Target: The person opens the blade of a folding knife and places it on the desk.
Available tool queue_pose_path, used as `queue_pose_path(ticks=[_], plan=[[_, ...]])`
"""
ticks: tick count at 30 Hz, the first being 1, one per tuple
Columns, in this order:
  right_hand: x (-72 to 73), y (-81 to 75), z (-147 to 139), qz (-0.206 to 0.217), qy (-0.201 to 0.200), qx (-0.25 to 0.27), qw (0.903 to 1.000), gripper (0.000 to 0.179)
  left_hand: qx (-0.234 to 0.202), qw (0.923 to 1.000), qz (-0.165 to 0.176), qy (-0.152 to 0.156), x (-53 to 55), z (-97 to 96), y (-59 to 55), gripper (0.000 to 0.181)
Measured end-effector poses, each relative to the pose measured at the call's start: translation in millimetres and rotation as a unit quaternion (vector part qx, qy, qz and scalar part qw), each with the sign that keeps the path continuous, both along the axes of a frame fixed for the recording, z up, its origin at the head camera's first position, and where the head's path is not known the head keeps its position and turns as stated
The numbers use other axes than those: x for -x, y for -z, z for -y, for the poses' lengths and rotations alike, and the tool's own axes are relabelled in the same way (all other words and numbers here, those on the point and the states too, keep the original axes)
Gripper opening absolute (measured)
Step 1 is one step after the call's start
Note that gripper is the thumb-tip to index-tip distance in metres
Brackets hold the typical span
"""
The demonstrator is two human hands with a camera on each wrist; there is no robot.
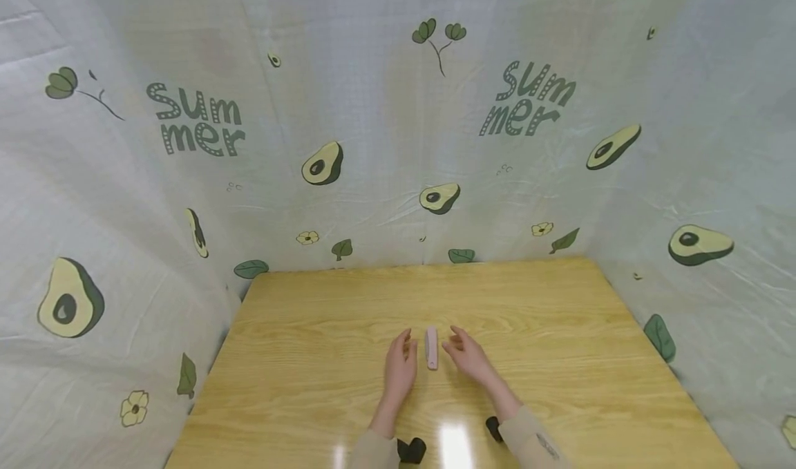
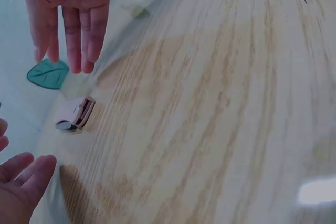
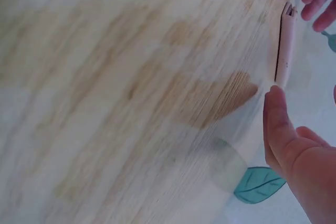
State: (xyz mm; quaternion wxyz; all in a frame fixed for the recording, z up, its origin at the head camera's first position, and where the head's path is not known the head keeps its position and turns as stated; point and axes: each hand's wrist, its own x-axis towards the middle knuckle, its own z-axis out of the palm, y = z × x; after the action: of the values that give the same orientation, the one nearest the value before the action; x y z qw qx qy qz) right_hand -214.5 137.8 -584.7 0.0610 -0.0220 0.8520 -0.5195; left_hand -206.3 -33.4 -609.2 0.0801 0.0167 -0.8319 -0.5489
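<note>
A slim pink thing [image 1: 432, 348], like a folded pocketknife, lies lengthwise on the wooden table between both hands. Its near end has a small hole, and a grey strip shows along its left side. A slot runs along the pink body [image 2: 74, 114] in the left wrist view. To its left is my left hand [image 1: 400, 367], fingers loosely bent and nothing in them. On the other side, my right hand [image 1: 470, 360] is held with relaxed fingers, apart from the thing. Seen from the right wrist, my right fingertips overlap the near end of the pink body [image 3: 285, 51].
The wooden table [image 1: 298, 358] reaches back to a pale curtain [image 1: 373, 110] printed with avocados, leaves and lettering, which hangs on three sides. Black straps with camera mounts [image 1: 412, 450] sit at the wrists. Light glares off the table's near part.
</note>
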Motion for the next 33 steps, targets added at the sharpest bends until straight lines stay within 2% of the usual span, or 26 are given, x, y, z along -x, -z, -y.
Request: queue_pose_path(ticks=[6, 17, 21, 25, 29, 33], plan=[[6.2, 3.2, 3.0, 0.034, 0.017, 0.057, 0.9976, 0.052, -0.048, 0.9983, 0.03, -0.012, 8.2, -6.9, 1.7, 0.035], [11.8, 12.2, 9.4, 0.045, 0.024, 0.115, 0.9921, 0.05, -0.102, 0.9937, 0.044, 0.01, 10.9, -12.6, 7.1, 0.035], [13.5, 11.6, 14.2, 0.061, 0.024, 0.138, 0.9884, 0.051, -0.14, 0.9885, 0.055, 0.012, 13.2, -14.3, 6.4, 0.033], [13.4, 9.0, 17.5, 0.068, 0.021, 0.138, 0.9879, 0.053, -0.172, 0.9827, 0.067, 0.013, 16.1, -14.7, 6.3, 0.035], [12.4, 5.3, 18.8, 0.068, 0.017, 0.123, 0.99, 0.055, -0.189, 0.98, 0.059, 0.022, 16.1, -14.6, 5.7, 0.039], [12.8, 7.9, 18.7, 0.075, 0.018, 0.15, 0.9857, 0.056, -0.181, 0.9827, 0.018, 0.032, 14.4, -14.5, 6.0, 0.036]])
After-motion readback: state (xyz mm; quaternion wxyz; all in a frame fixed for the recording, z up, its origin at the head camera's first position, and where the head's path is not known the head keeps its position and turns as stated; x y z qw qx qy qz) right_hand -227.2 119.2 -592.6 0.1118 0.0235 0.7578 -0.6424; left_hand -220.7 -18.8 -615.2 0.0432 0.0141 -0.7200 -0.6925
